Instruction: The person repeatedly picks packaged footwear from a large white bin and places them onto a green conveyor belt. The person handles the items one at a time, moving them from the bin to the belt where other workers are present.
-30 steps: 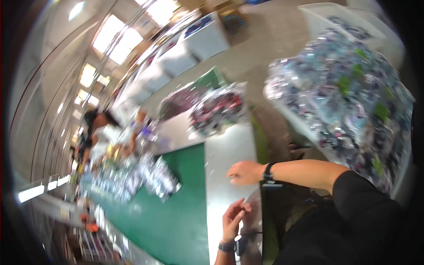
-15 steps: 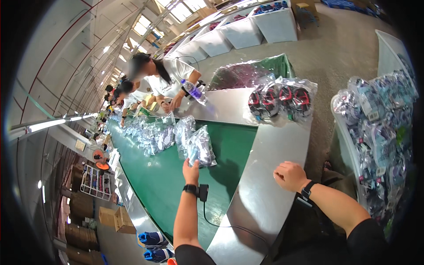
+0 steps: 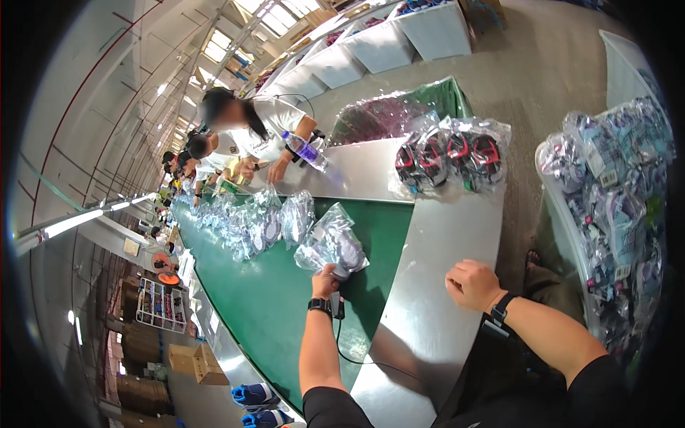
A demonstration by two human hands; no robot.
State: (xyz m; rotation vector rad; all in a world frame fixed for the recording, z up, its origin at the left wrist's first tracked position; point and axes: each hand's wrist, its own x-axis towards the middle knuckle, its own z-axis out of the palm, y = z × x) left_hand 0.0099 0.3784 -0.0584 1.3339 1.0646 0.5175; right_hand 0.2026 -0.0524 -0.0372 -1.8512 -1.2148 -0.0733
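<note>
My left hand (image 3: 325, 282) is closed on the near edge of a clear plastic bag of pale lilac shoes (image 3: 338, 241), over the green conveyor belt (image 3: 267, 307). Beyond that bag, a row of similar bagged shoes (image 3: 262, 222) runs along the belt toward the far left. Loosely curled into a fist, my right hand (image 3: 474, 284) hovers by the outer edge of the metal tabletop (image 3: 435, 285), with nothing visible in it. Two bags of black and red shoes (image 3: 449, 158) lie on the metal corner farther ahead.
A co-worker (image 3: 264, 128) stands across the belt beside a purple-labelled bottle (image 3: 305, 148). To my right is a white bin (image 3: 564, 235) piled with bagged shoes. A green bin lined with plastic (image 3: 449, 100) stands beyond the table. Blue shoes (image 3: 253, 396) sit at lower left.
My left hand has drawn the bagged lilac shoes rightward and nearer, apart from the row. My right hand stays nearly where it was. The co-worker's hands have shifted.
</note>
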